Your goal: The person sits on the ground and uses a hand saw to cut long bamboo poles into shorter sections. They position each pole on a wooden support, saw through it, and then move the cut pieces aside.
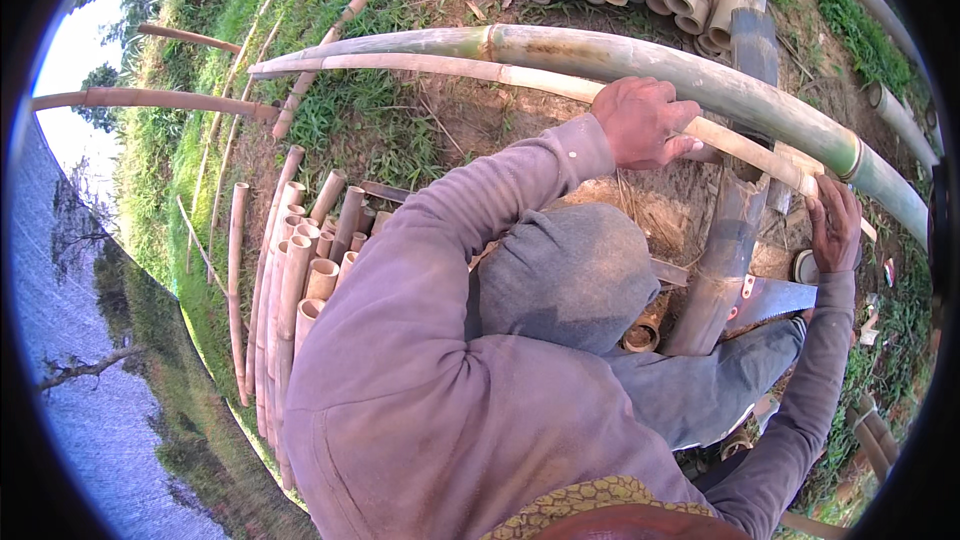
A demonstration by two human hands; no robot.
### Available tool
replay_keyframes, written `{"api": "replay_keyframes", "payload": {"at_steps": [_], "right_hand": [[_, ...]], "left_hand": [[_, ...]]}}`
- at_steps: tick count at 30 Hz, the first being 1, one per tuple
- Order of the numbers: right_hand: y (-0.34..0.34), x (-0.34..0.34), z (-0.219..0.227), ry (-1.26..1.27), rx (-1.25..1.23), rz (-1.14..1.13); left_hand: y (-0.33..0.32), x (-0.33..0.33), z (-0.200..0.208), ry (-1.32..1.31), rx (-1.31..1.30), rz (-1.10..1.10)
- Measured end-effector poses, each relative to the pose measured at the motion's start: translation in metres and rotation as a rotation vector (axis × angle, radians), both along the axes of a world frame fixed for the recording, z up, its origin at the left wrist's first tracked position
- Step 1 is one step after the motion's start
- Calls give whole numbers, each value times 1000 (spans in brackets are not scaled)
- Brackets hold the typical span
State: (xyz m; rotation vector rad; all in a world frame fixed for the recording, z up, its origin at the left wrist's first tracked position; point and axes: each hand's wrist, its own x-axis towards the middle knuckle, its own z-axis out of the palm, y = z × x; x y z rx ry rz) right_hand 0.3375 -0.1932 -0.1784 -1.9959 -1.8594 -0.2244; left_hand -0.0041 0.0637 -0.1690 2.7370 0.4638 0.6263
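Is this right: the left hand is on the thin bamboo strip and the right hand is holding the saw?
Not quite: the right hand isn't holding the saw. The head view shows it at the thin bamboo strip too, with the saw apart from it. The left hand is on the strip, just as you said.
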Motion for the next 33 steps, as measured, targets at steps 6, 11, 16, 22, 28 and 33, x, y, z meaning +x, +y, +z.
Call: {"api": "replay_keyframes", "payload": {"at_steps": [6, 11, 16, 22, 28, 33], "right_hand": [[28, 14, 2, 13, -11, 30], [38, 33, 2, 2, 0, -40], [67, 26, 7, 42, 57, -20], [73, 46, -12, -38, 93, -79], [75, 38, -32, -210, 183, -309], [-10, -33, -75, 315, 357, -795]], "left_hand": [[17, 8, -4, -28, -14, 37], [30, 30, 2, 8, 46, 56], [45, 41, 0, 40, 76, 32], [50, 59, -20, -108, 126, 24], [56, 72, -38, -128, 39, 51], [58, 67, -32, -63, 107, 65]]}}
